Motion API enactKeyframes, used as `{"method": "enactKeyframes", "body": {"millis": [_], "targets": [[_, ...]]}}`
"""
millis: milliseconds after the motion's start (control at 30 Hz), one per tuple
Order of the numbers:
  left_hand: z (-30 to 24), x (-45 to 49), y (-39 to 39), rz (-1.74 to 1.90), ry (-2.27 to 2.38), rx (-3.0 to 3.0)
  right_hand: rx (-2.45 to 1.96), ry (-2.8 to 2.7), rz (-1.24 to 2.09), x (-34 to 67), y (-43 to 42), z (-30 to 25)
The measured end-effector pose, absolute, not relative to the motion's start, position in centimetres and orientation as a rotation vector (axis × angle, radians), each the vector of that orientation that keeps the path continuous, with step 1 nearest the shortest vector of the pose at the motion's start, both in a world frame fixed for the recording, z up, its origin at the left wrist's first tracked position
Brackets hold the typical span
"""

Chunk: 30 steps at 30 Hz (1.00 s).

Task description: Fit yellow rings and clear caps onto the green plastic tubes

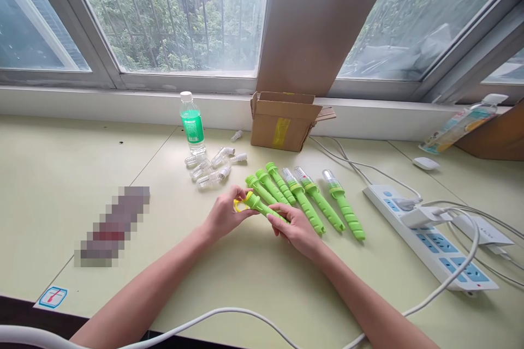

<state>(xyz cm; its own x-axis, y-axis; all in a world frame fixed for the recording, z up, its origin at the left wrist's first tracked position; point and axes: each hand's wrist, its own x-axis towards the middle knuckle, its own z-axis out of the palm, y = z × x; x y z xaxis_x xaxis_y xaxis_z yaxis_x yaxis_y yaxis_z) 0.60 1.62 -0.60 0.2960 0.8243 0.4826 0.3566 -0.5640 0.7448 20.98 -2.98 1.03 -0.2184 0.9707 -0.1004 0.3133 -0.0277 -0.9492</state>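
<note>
My right hand (297,229) is closed around the body of a green plastic tube (262,207) with a threaded end. At that threaded end, my left hand (225,212) is closed, with a thin yellow ring (239,205) between thumb and fingers. Just beyond my hands lie several more green tubes (280,181), some with bare threaded tops. Others, to the right, carry clear caps, such as the capped green tube (346,207) at the row's end. Several loose clear plastic caps (213,177) are grouped beyond my left hand.
A bottle with a green label (192,125) and a cardboard box (282,122) stand near the window. On the right are a white power strip (434,245) with cables, a white mouse-like object (426,163) and another bottle (462,122). A white cable (229,311) crosses the front edge.
</note>
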Motion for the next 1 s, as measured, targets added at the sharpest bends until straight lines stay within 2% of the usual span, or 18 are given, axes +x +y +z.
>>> {"method": "enactKeyframes", "body": {"millis": [500,800,1000], "targets": [[-0.53,0.59,1.57,1.196,1.046,2.057,-1.318,-1.621,1.373,21.27,-2.69,0.88],[-1.11,0.62,1.41,1.240,1.047,2.082,-1.348,-1.669,1.203,20.95,-3.37,1.16],[-1.23,0.60,1.49,1.252,1.077,2.103,-1.344,-1.852,0.831,20.81,-3.21,0.61]]}}
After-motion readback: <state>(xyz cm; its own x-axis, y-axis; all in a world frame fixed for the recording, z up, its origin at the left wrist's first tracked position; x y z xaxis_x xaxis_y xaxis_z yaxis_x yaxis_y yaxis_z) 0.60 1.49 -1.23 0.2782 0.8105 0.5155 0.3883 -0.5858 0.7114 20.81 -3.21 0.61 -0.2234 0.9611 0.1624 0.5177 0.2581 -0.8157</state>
